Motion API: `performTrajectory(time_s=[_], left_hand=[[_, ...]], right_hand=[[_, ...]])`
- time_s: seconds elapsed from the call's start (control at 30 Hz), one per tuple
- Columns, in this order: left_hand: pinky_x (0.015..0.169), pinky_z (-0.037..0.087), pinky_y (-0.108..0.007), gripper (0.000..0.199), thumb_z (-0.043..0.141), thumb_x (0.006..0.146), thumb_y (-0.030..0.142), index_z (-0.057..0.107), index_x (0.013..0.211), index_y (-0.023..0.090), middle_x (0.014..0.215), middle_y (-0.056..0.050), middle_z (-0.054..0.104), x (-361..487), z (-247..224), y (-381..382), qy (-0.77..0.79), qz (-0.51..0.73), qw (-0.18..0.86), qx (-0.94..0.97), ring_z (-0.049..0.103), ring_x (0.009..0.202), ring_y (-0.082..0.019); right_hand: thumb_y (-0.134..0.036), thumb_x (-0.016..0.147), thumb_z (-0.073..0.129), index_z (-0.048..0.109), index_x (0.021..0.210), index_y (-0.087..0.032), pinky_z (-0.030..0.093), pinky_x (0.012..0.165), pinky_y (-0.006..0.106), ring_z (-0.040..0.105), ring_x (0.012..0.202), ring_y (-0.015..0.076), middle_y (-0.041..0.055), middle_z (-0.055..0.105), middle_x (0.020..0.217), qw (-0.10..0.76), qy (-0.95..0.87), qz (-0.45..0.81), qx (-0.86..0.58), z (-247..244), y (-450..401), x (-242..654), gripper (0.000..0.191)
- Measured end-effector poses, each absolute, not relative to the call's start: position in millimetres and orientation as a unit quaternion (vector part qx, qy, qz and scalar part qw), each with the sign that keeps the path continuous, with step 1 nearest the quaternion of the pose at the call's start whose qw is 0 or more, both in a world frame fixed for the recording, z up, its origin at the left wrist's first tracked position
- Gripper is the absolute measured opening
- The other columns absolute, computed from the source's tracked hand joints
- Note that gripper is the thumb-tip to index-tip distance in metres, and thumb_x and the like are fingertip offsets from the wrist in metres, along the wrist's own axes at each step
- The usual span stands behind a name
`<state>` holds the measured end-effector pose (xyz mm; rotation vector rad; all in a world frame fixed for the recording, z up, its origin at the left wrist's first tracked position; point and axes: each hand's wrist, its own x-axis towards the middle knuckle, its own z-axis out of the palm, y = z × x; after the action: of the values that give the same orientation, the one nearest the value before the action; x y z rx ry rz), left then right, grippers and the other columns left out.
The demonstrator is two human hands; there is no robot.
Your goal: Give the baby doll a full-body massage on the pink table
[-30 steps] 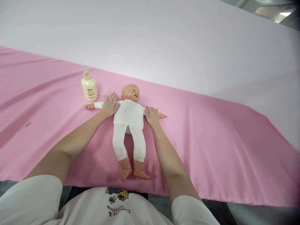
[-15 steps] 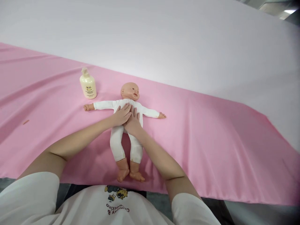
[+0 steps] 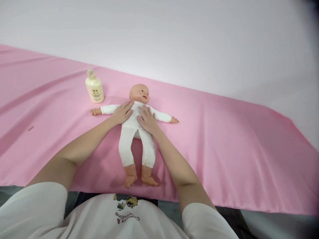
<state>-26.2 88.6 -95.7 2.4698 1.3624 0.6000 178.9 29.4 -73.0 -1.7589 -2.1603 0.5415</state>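
Observation:
A baby doll [image 3: 131,122] in a white suit lies on its back on a pink cloth [image 3: 224,149], arms stretched out sideways and feet toward me. Its head is turned to the right. My left hand [image 3: 122,113] rests flat on the left side of its chest near the shoulder, fingers extended. On the right side of the chest lies my right hand [image 3: 148,120], also flat with fingers spread. A strip of white suit shows between the two hands. Neither hand grasps anything.
Beyond the doll's outstretched arm on the left stands a cream pump bottle [image 3: 94,89] with a printed label. A small brownish strip [image 3: 31,128] lies on the cloth farther left. Behind the pink cloth extends a white surface [image 3: 174,43].
My hands have moved apart from the middle of the doll's chest, the left one outward to the left, the right one outward to the right. The camera view has shifted slightly.

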Motion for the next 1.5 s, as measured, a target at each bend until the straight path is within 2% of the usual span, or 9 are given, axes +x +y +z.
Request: performTrajectory(time_s=[0.23,0.43,0.63,0.8,0.87,1.1,1.23,1.4,1.5], left_hand=[[0.120,0.033,-0.053,0.056,0.025,0.105,0.038,0.067,0.130,0.009,0.135,-0.016,0.068,-51,-92,105,0.537,0.156,-0.006,0.829,0.053,0.136,-0.034],[0.096,0.048,-0.049,0.053,0.032,0.102,0.041,0.069,0.126,0.011,0.133,-0.018,0.068,-72,-81,115,0.635,0.100,0.031,0.765,0.065,0.116,-0.037],[0.105,0.040,-0.052,0.051,0.028,0.105,0.036,0.067,0.131,0.015,0.136,-0.015,0.068,-54,-87,102,0.603,0.137,0.004,0.786,0.062,0.122,-0.035],[0.108,0.034,-0.053,0.052,0.024,0.107,0.033,0.059,0.140,0.011,0.137,-0.017,0.067,-34,-93,90,0.569,0.153,0.013,0.808,0.059,0.127,-0.035],[0.109,0.033,-0.053,0.051,0.025,0.108,0.032,0.059,0.139,0.011,0.138,-0.017,0.066,-32,-93,89,0.567,0.155,0.013,0.809,0.058,0.127,-0.036],[0.103,0.037,-0.052,0.047,0.029,0.108,0.033,0.064,0.130,0.012,0.131,-0.018,0.069,-34,-96,91,0.566,0.156,-0.003,0.810,0.062,0.119,-0.035],[0.104,0.038,-0.055,0.045,0.030,0.107,0.033,0.065,0.126,0.010,0.127,-0.020,0.070,-35,-101,95,0.558,0.176,0.004,0.811,0.063,0.117,-0.037],[0.107,0.044,-0.046,0.037,0.036,0.099,0.019,0.064,0.123,0.014,0.132,-0.017,0.066,-37,-101,97,0.425,0.341,0.073,0.835,0.060,0.123,-0.028],[0.099,0.050,-0.039,0.032,0.035,0.098,0.020,0.063,0.111,0.017,0.118,-0.015,0.069,-35,-100,92,0.364,0.386,0.115,0.840,0.064,0.111,-0.024]], right_hand=[[-0.051,0.105,0.028,0.042,0.157,-0.014,0.016,0.128,0.058,0.025,0.157,0.0353,0.0146,0.038,0.165,0.184,-0.675,0.096,-0.708,-112,57,245,0.065],[-0.042,0.104,0.028,0.066,0.131,-0.012,0.019,0.124,0.057,0.049,0.134,0.0335,0.0176,0.064,0.138,0.203,-0.650,-0.016,-0.733,-123,59,272,0.055],[-0.038,0.105,0.023,0.059,0.140,-0.011,0.007,0.126,0.066,0.038,0.149,0.0345,0.0175,0.057,0.149,0.216,-0.647,0.030,-0.730,-114,51,241,0.056],[-0.054,0.104,0.032,0.016,0.166,-0.013,0.015,0.127,0.065,0.011,0.162,0.0367,0.0201,0.012,0.173,0.188,-0.710,0.193,-0.651,-90,23,190,0.076],[-0.058,0.102,0.039,0.021,0.166,-0.023,0.011,0.126,0.070,-0.002,0.162,0.0406,0.0126,0.002,0.175,0.154,-0.772,0.183,-0.588,-75,2,172,0.075],[-0.050,0.103,0.051,0.054,0.149,-0.034,-0.006,0.126,0.069,0.015,0.162,0.0344,0.0057,0.029,0.170,0.019,-0.940,0.211,-0.267,-37,-70,126,0.049],[-0.043,0.098,0.063,0.063,0.141,-0.028,-0.002,0.129,0.062,0.027,0.159,0.0306,0.0082,0.047,0.161,-0.025,-0.928,0.356,-0.110,-24,-82,121,0.045],[-0.046,0.102,0.050,0.070,0.127,-0.024,0.046,0.111,0.038,0.066,0.121,0.0207,0.0066,0.072,0.130,0.195,-0.803,0.503,-0.254,-34,-43,151,0.039],[-0.041,0.098,0.051,0.072,0.103,-0.022,0.049,0.100,0.039,0.066,0.106,0.0221,0.0066,0.074,0.108,0.406,-0.712,0.333,-0.465,-65,-6,177,0.030]])
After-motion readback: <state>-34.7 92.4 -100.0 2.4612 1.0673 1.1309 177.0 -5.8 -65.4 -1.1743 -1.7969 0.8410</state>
